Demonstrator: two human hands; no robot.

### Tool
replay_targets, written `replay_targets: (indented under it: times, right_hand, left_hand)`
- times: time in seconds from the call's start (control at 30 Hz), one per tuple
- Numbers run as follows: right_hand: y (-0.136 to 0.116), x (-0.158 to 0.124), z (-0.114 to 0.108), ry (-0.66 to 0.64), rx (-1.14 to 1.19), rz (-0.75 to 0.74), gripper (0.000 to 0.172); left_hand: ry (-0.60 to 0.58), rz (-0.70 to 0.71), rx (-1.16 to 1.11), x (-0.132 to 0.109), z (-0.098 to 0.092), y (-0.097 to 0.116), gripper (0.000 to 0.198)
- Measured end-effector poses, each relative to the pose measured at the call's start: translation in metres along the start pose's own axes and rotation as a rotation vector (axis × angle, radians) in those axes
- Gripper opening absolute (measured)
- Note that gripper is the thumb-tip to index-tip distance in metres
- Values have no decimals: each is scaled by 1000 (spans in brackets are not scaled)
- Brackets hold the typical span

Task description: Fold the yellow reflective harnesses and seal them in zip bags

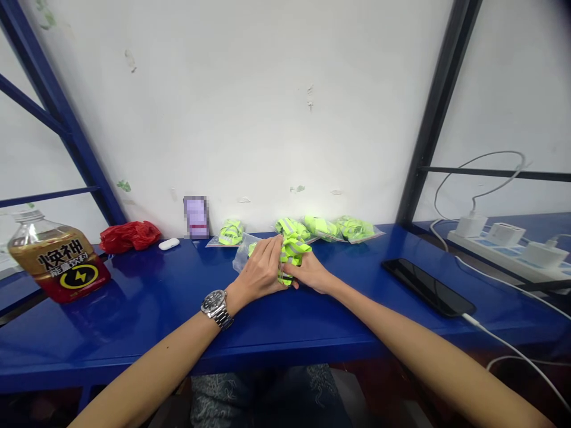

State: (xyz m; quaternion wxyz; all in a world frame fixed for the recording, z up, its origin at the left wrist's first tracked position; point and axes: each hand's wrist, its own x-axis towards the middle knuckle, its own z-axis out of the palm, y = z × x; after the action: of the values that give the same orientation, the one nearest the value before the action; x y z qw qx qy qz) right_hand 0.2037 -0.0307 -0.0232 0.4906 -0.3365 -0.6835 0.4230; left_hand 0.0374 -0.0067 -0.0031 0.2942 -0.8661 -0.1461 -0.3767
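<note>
My left hand [263, 267], with a metal watch [215, 302] on its wrist, is closed around a clear plastic bag [241, 254]. The bag sticks out to the left of the fingers, and its opening is hidden. My right hand [311, 272] grips a bunched neon-yellow reflective strap [293, 249] with grey bands, against the left palm. Whether the strap is partly inside the bag I cannot tell. Behind the hands, along the wall, lie several similar neon-yellow bundles in clear bags, one bagged bundle [231, 232] at the left and another [354, 227] at the right.
On the blue table [147, 309] stand a large drink bottle [57, 255], a red plastic bag [129, 236], a white earphone case [169, 244] and an upright phone [196, 217]. At the right lie a charging black phone [428, 286], a power strip [499, 249] and white cables.
</note>
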Motion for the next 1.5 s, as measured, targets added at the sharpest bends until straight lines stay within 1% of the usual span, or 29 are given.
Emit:
replay_targets:
  times: [0.03,0.1,0.17,0.2,0.23,0.27,0.3,0.37,0.4,0.47,0.53,0.57,0.67,0.73,0.83,0.87,0.9,1.0,1.03,1.07,1.13,1.2,1.27,1.4,1.5]
  right_hand:
    - [2,1,2,45,-81,4,23]
    - [4,2,8,191,-255,-2,21]
    - [1,3,14,381,-395,-16,26]
    - [-1,3,17,455,-449,-17,28]
    - [-3,3,18,497,-492,-16,28]
    - [-6,3,17,502,-518,-18,26]
    - [-9,3,14,463,-512,-26,25]
    - [-16,3,2,292,-385,-40,30]
    - [-19,2,-6,168,-253,-30,38]
    - [-25,2,-24,-60,68,81,55]
    - [-30,1,-37,-128,313,182,53]
    - [-32,1,-40,-136,375,220,52]
    - [-32,3,-37,-130,401,282,49]
    - [-27,3,-30,-162,409,279,44]
    - [-14,2,-20,-253,449,211,40]
    - [-10,2,-18,-255,438,185,39]
    - [-6,2,-15,-232,406,159,40]
    - [-1,3,-10,-80,185,53,38]
    - [-2,3,-10,-49,97,11,38]
    - [-3,3,-9,-38,16,-30,37]
    - [-7,3,-10,-67,-102,-93,35]
    - [-8,2,-10,-106,-163,-136,31]
    - [-4,2,-8,-90,-193,-175,30]
    - [8,4,-1,1,-239,-214,34]
    - [9,6,2,72,-297,-152,34]
  left_hand:
    - [-11,1,7,0,1,1,92]
    - [-31,-7,9,1,5,4,91]
    - [-38,-28,-4,0,9,6,90]
    - [-36,-40,-18,0,10,7,89]
    - [-31,-56,-39,0,11,7,89]
    - [-26,-74,-65,-1,11,6,90]
    - [-19,-92,-92,-1,11,5,90]
    - [2,-119,-139,-2,8,0,92]
    - [15,-126,-155,-2,5,-3,92]
    - [32,-130,-171,-4,0,-9,92]
    - [20,-114,-172,-5,-3,-13,91]
    - [2,-88,-169,-6,-4,-14,91]
    - [-73,32,-165,-7,-4,-13,94]
    - [-106,77,-160,-7,-3,-11,95]
    - [-127,62,-149,-9,-1,-11,92]
    - [-136,49,-148,-9,-1,-11,91]
    - [-143,37,-146,-10,-1,-11,91]
    - [-142,27,-130,-10,-2,-12,92]
    - [-135,33,-124,-10,-2,-12,92]
    - [-132,39,-122,-9,-3,-11,92]
    - [-137,45,-123,-9,-3,-9,91]
    - [-138,42,-125,-7,-4,-6,87]
    - [-118,28,-121,-5,-4,0,81]
    - [-94,-8,-125,2,-4,8,69]
    - [-94,-18,-161,2,-5,7,71]
